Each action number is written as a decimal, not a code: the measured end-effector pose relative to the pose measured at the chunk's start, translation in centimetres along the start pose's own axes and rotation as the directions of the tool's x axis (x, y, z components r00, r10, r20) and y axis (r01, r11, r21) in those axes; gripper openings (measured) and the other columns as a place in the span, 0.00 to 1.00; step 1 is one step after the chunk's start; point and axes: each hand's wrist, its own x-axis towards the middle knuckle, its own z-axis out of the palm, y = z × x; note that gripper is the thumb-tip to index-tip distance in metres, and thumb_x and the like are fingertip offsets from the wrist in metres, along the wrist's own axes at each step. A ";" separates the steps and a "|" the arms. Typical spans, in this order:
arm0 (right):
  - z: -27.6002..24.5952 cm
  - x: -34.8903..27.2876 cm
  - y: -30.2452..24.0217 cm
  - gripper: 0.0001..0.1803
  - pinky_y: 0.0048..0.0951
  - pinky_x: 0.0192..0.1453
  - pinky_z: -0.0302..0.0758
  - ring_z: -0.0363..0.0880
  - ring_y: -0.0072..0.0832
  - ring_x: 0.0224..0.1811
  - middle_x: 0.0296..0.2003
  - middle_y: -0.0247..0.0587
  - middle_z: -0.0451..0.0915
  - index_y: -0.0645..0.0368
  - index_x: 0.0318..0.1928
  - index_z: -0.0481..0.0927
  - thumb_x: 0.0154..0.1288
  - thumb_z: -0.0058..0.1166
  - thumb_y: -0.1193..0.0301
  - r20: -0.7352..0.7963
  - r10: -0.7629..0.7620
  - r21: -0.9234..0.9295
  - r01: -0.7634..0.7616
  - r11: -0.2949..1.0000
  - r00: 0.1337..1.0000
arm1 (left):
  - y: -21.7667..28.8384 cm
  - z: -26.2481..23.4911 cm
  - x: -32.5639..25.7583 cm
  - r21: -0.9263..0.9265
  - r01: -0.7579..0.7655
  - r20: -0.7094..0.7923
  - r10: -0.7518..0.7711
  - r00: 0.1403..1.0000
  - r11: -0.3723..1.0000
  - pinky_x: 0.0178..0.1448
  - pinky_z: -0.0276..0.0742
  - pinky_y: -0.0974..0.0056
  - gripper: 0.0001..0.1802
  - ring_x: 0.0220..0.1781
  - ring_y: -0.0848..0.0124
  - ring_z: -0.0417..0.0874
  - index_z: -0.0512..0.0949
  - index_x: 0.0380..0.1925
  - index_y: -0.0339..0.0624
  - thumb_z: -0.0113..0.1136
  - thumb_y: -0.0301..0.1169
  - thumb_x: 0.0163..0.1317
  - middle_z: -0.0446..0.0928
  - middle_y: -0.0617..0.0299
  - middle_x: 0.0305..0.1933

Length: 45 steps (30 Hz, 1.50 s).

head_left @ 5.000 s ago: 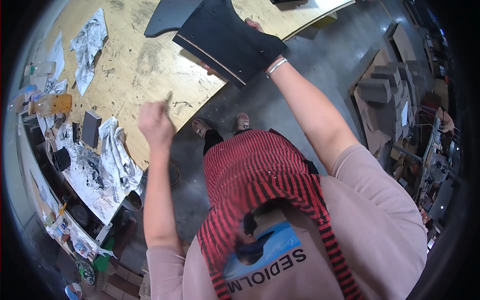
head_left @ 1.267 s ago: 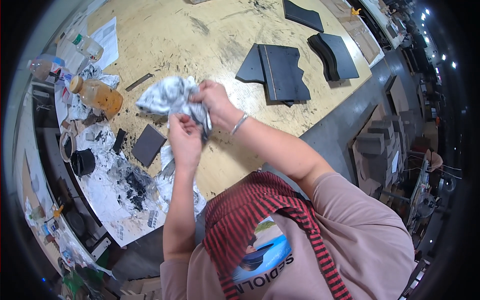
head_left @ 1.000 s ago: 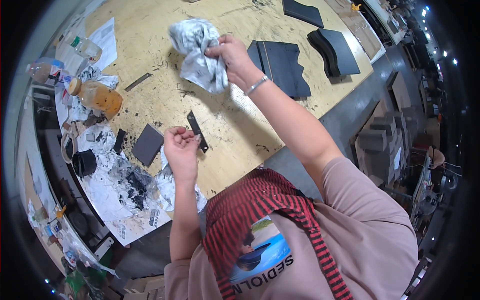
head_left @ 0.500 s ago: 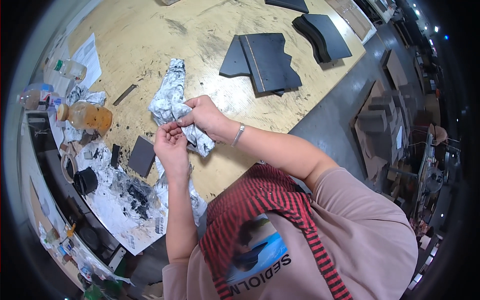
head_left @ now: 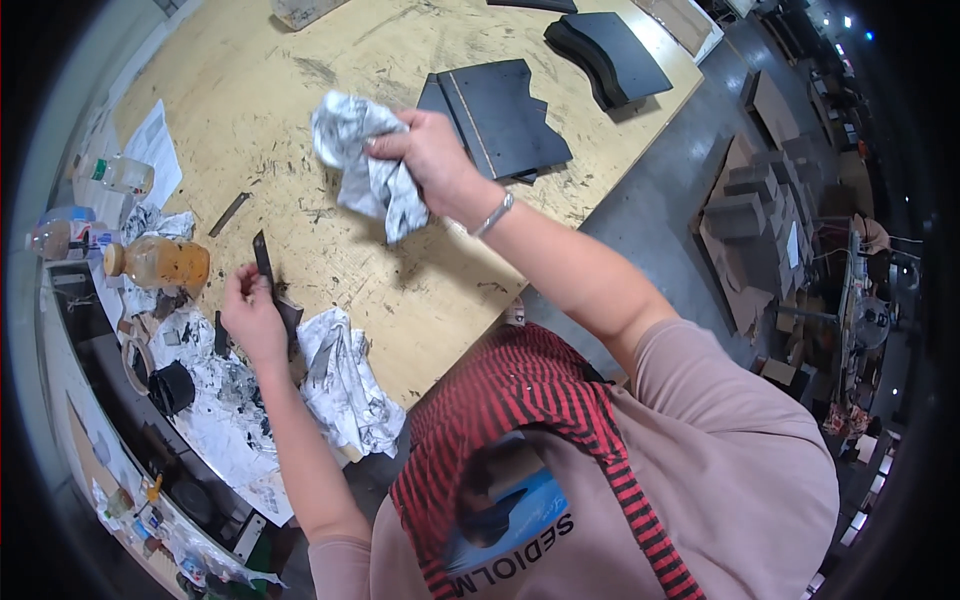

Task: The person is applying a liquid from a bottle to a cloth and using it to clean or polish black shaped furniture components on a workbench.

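We have our right hand (head_left: 432, 160) closed around a bunched white rag (head_left: 362, 160) with dark smears, its thumb and fingers gripping the cloth above the table (head_left: 385, 325). Our left hand (head_left: 254, 322) pinches a thin dark blade (head_left: 264, 254) in its fingertips, over the near left part of the table, and the blade points away from us (its lower end is hidden by the fingers). Partly covered by that hand, a dark block (head_left: 291, 316) shows at its right, and just beside this lies a second rag (head_left: 345, 385), crumpled near the table's edge. To the left we see a jar (head_left: 170, 263) of orange liquid lying near a bottle (head_left: 128, 176) with a green cap. A flat strip (head_left: 229, 214) rests beyond the left hand. Past our right hand lie some black boards (head_left: 510, 120), with a curved stack (head_left: 615, 65) farther off, apart from them.
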 end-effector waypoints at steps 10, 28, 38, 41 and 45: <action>-0.2 -5.9 4.4 0.16 0.24 0.43 0.74 0.77 0.19 0.38 0.36 0.34 0.82 0.70 0.47 0.81 0.64 0.59 0.70 0.361 0.060 -0.119 -0.018 0.993 0.931 | 6.5 7.6 -5.0 -0.475 0.072 0.254 0.058 0.966 0.877 0.56 0.74 0.68 0.27 0.49 0.72 0.78 0.69 0.58 0.33 0.57 0.13 0.56 0.76 0.58 0.51; -24.1 1.6 -3.0 0.17 0.35 0.40 0.77 0.83 0.39 0.31 0.29 0.53 0.84 0.68 0.33 0.84 0.53 0.67 0.64 -0.372 -0.262 -0.774 -0.142 0.617 0.891 | 7.7 8.7 -2.6 -0.045 -0.280 0.194 0.283 0.939 0.959 0.58 0.73 0.63 0.17 0.51 0.66 0.80 0.77 0.52 0.30 0.57 0.22 0.63 0.81 0.52 0.49; -25.5 -1.0 -7.6 0.09 0.21 0.44 0.72 0.76 0.19 0.35 0.32 0.34 0.82 0.69 0.39 0.84 0.57 0.61 0.77 -0.071 0.017 -0.378 -0.042 0.925 0.997 | 11.9 18.0 -3.0 -0.343 0.121 0.424 0.038 0.905 0.932 0.67 0.68 0.62 0.27 0.61 0.64 0.75 0.65 0.65 0.31 0.53 0.35 0.72 0.74 0.46 0.60; -25.3 -0.9 -9.3 0.10 0.21 0.46 0.75 0.78 0.19 0.36 0.33 0.33 0.82 0.68 0.41 0.83 0.56 0.62 0.79 0.159 0.114 -0.416 -0.038 0.909 0.981 | 13.7 19.8 -1.5 -0.273 -0.015 0.263 0.090 0.961 0.962 0.63 0.70 0.61 0.33 0.58 0.62 0.76 0.61 0.68 0.33 0.60 0.30 0.66 0.73 0.43 0.60; -25.4 1.6 -11.8 0.10 0.20 0.46 0.75 0.78 0.18 0.36 0.33 0.34 0.83 0.68 0.39 0.84 0.55 0.63 0.79 0.354 0.247 -0.482 -0.050 0.875 0.902 | 16.8 20.5 -1.1 -0.306 0.367 0.633 -0.100 0.767 0.879 0.51 0.76 0.69 0.16 0.44 0.74 0.81 0.75 0.51 0.27 0.59 0.23 0.64 0.82 0.57 0.44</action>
